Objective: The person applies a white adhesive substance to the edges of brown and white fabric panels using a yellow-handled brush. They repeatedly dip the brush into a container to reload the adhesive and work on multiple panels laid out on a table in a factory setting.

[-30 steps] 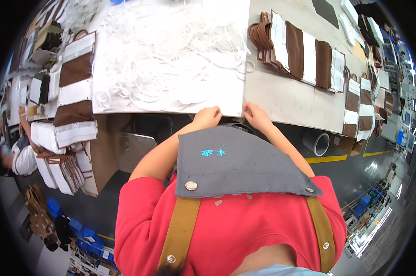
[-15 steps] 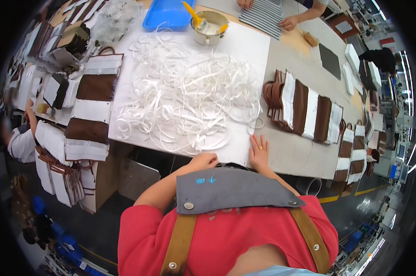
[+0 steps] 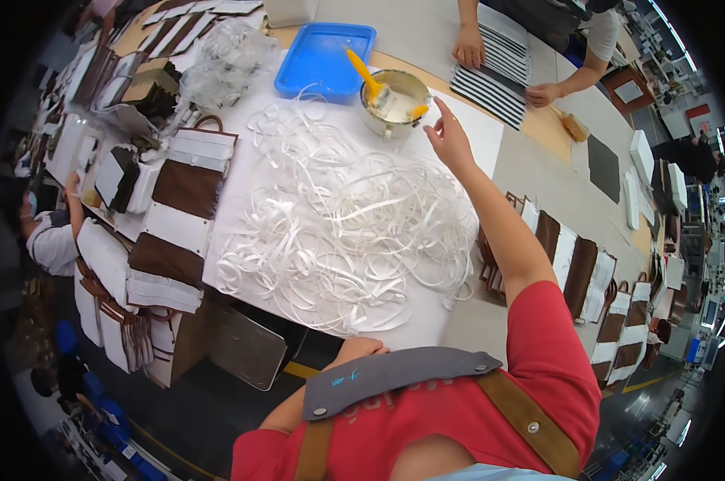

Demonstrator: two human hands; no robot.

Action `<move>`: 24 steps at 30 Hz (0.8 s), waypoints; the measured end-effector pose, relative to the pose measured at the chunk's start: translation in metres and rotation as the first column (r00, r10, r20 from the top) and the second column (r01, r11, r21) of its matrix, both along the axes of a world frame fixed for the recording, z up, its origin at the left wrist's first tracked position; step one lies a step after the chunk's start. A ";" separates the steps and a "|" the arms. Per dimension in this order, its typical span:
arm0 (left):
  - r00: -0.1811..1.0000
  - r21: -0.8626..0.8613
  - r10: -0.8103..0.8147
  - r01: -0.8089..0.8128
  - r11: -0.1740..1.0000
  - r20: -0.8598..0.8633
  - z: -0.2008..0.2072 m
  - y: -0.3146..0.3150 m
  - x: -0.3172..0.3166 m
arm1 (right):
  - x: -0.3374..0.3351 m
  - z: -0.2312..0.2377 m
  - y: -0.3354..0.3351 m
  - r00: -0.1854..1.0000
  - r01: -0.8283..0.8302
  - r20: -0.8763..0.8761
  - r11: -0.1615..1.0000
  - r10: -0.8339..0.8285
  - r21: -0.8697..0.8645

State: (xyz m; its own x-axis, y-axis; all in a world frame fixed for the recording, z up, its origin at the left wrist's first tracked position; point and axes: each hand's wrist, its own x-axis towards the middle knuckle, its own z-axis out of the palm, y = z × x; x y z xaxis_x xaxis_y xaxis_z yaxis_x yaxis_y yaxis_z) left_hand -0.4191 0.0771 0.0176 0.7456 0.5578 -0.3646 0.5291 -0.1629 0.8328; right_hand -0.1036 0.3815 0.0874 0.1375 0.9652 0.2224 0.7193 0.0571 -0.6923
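Note:
My right hand (image 3: 450,138) reaches far across the table beside a cream metal pot (image 3: 393,128). Its index finger stretches toward the pot rim and it holds nothing. In the pot are a yellow-handled brush (image 3: 362,70) and a second yellow piece, with whitish stuff inside. My left hand (image 3: 358,348) rests loosely curled at the table's near edge, partly behind my grey apron; nothing shows in it. Between my hands and the pot lies a big tangled heap of thin white strips (image 3: 346,216) on a white board (image 3: 427,321).
A blue tray (image 3: 325,56) sits left of the pot. Brown-and-white bag panels (image 3: 175,192) lie at left, and more panels (image 3: 567,256) at right beyond my arm. Across the table a co-worker's hands (image 3: 544,94) work on a striped sheet (image 3: 491,76), near a small brush (image 3: 573,126).
My right hand has left the table's near edge and moved forward to the pot. The left hand stays near the edge. My view has shifted, with the table lower in it.

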 end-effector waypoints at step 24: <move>0.989 -0.160 0.144 -0.146 0.976 -0.025 0.006 0.004 0.000 | 0.029 0.021 0.044 0.756 0.063 -0.617 0.962 -0.219 -0.265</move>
